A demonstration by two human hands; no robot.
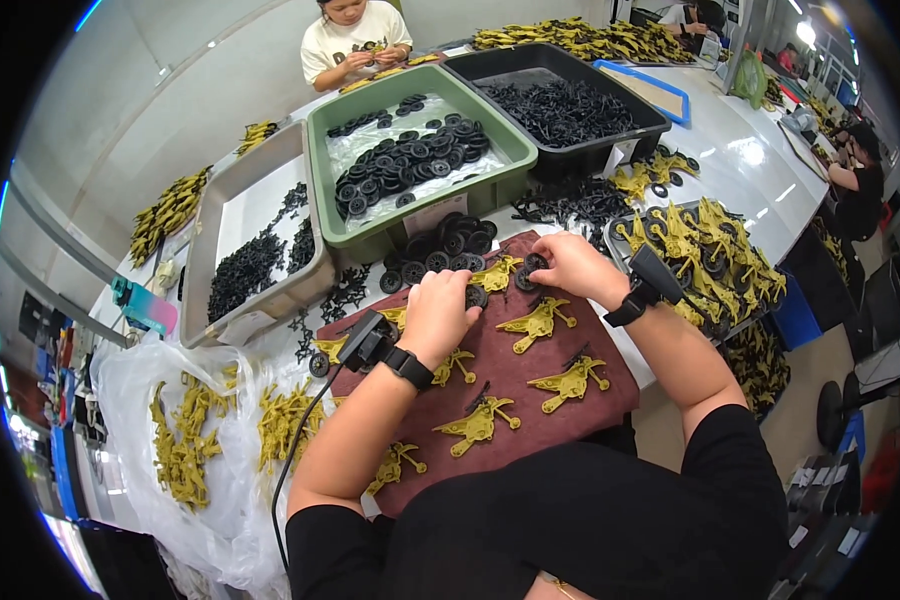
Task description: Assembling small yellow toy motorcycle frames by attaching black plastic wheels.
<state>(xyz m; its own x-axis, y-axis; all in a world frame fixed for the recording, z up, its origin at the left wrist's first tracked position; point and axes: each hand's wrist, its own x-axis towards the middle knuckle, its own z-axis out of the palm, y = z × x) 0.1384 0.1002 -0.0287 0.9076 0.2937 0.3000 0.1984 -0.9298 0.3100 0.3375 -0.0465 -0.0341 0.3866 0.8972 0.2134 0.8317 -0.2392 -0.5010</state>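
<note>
At the far edge of a maroon cloth (pixel 610 385), my two hands work on either side of a yellow-green plastic part (pixel 497 272). My left hand (pixel 438 310) has its fingers closed at a small black wheel (pixel 476 296) on the part's left side. On the other side, my right hand (pixel 576 268) pinches another black wheel (pixel 536 262) near the part's right end. My fingers partly hide both wheels. Several similar yellow-green parts lie on the cloth, such as one yellow-green part (pixel 568 384) with a thin black piece on it.
Beyond the cloth stand a green bin (pixel 322 180) of wheels, a grey bin (pixel 202 250) and a black bin (pixel 660 125) of small black pieces. Loose wheels (pixel 450 240) pile before the green bin. A loaded tray (pixel 710 260) sits right, a plastic bag (pixel 130 420) left. A co-worker (pixel 355 45) sits opposite.
</note>
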